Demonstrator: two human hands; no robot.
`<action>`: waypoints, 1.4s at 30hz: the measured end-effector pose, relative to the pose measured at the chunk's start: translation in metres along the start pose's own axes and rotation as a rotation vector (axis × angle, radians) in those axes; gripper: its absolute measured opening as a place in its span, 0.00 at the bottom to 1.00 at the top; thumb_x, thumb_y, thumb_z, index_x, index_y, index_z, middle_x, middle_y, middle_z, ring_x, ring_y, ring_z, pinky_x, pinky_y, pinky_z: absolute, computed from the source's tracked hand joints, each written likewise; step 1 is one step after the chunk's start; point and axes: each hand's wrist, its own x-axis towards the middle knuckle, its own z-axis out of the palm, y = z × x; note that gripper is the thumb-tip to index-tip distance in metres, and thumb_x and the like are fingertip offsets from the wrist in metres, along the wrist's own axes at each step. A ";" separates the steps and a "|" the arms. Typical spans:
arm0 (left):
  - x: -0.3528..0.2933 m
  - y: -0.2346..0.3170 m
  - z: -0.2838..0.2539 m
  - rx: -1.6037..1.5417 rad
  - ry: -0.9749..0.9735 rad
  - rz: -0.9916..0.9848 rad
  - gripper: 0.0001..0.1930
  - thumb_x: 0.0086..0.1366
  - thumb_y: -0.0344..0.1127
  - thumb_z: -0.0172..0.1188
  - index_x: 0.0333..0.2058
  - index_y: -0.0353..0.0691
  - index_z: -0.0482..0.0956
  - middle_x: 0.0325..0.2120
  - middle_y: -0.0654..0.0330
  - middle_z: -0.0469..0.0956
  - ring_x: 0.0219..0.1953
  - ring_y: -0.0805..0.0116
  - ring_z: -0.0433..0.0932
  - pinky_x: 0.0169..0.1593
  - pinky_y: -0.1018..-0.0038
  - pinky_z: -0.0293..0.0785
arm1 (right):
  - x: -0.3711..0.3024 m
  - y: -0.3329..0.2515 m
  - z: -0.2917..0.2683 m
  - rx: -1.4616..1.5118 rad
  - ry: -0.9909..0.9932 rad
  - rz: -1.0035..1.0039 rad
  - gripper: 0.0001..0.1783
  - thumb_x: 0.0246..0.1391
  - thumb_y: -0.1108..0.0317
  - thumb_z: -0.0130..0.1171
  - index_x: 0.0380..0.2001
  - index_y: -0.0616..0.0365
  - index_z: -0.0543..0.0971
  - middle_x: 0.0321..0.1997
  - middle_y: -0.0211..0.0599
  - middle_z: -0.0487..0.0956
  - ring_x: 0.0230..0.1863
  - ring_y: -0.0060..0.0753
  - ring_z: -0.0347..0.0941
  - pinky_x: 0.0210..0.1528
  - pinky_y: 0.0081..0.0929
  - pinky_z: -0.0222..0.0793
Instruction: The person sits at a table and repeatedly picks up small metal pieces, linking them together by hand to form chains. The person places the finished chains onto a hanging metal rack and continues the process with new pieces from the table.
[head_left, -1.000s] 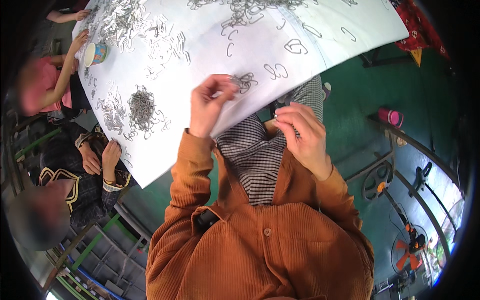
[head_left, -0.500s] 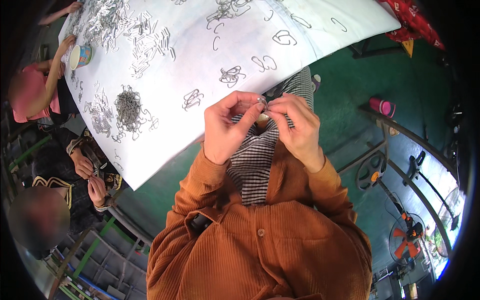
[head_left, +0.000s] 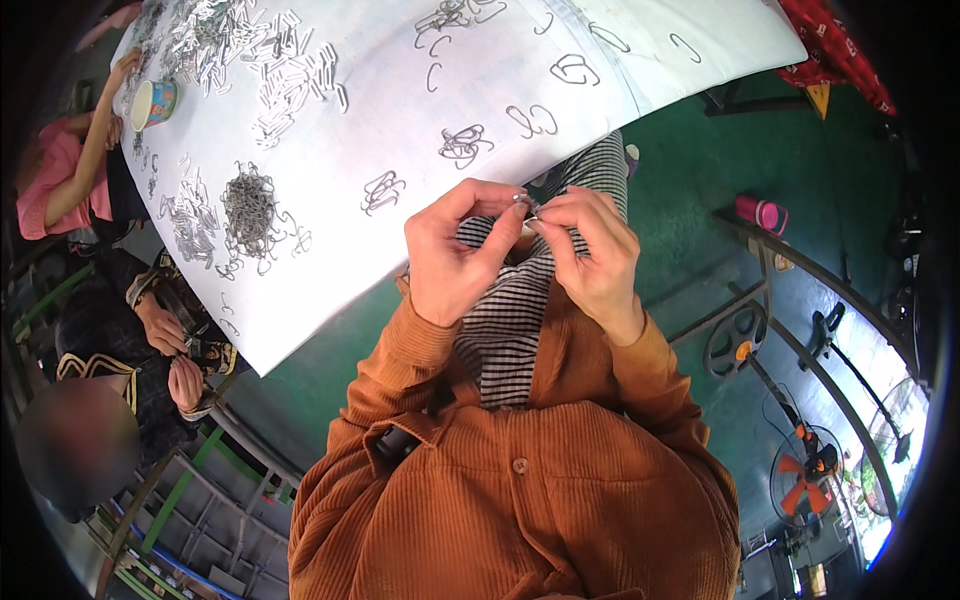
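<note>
My left hand [head_left: 455, 255] and my right hand [head_left: 597, 250] meet just past the near edge of the white-covered table [head_left: 300, 325], above my lap. Both are closed in a pinch on one small metal piece [head_left: 528, 204], greyish and shiny, mostly hidden by the fingertips. Nearest to them on the table lie loose bent-wire loops [head_left: 382, 192], with another small group [head_left: 465, 146] and a pair of open hooks [head_left: 531, 121] farther along. A dense heap of grey wire hooks [head_left: 250, 208] sits to the left, beside a scatter of silvery strips [head_left: 190, 222].
A larger spread of silvery strips [head_left: 290, 85] covers the far left, near a paper tub [head_left: 153, 104]. One person in pink [head_left: 75, 180] reaches over the table; another person's hands [head_left: 172, 350] work at the left. To the right are a pink container [head_left: 762, 214], metal rails and a fan [head_left: 806, 478].
My hands keep their pinch on the small metal piece, with only a slight shift of the fingers. The whole view has moved a little, and the person in pink has moved an arm.
</note>
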 end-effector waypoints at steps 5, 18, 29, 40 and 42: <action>-0.002 0.000 -0.003 0.054 -0.069 0.040 0.05 0.58 0.21 0.62 0.35 0.29 0.79 0.32 0.56 0.82 0.35 0.73 0.80 0.44 0.77 0.76 | -0.002 0.001 0.001 -0.010 -0.014 -0.003 0.06 0.46 0.76 0.64 0.27 0.59 0.76 0.28 0.34 0.78 0.31 0.41 0.75 0.42 0.36 0.72; -0.012 -0.008 0.000 0.077 -0.023 0.222 0.07 0.56 0.21 0.63 0.34 0.33 0.81 0.29 0.58 0.82 0.29 0.74 0.80 0.36 0.79 0.75 | 0.050 0.033 -0.031 0.082 -0.041 0.053 0.06 0.50 0.75 0.60 0.33 0.62 0.80 0.33 0.40 0.80 0.33 0.39 0.76 0.37 0.31 0.72; -0.018 -0.007 0.002 0.093 -0.048 0.147 0.05 0.58 0.21 0.62 0.34 0.31 0.80 0.32 0.58 0.83 0.33 0.76 0.78 0.41 0.80 0.74 | 0.189 0.118 0.001 -0.432 -0.625 0.233 0.07 0.53 0.68 0.53 0.32 0.61 0.75 0.28 0.47 0.75 0.33 0.47 0.74 0.33 0.35 0.69; -0.018 -0.010 0.000 0.065 -0.041 0.053 0.06 0.60 0.22 0.62 0.36 0.30 0.80 0.31 0.60 0.82 0.32 0.77 0.78 0.40 0.81 0.74 | 0.102 0.046 -0.021 0.508 -0.447 0.445 0.08 0.61 0.71 0.55 0.39 0.64 0.77 0.22 0.29 0.75 0.25 0.17 0.73 0.26 0.18 0.69; -0.018 -0.013 0.000 0.033 -0.050 0.006 0.06 0.60 0.22 0.61 0.37 0.30 0.80 0.32 0.59 0.82 0.34 0.76 0.79 0.41 0.80 0.75 | 0.072 0.026 -0.030 0.697 -0.443 0.535 0.07 0.61 0.71 0.55 0.37 0.64 0.77 0.25 0.28 0.76 0.23 0.16 0.72 0.23 0.14 0.67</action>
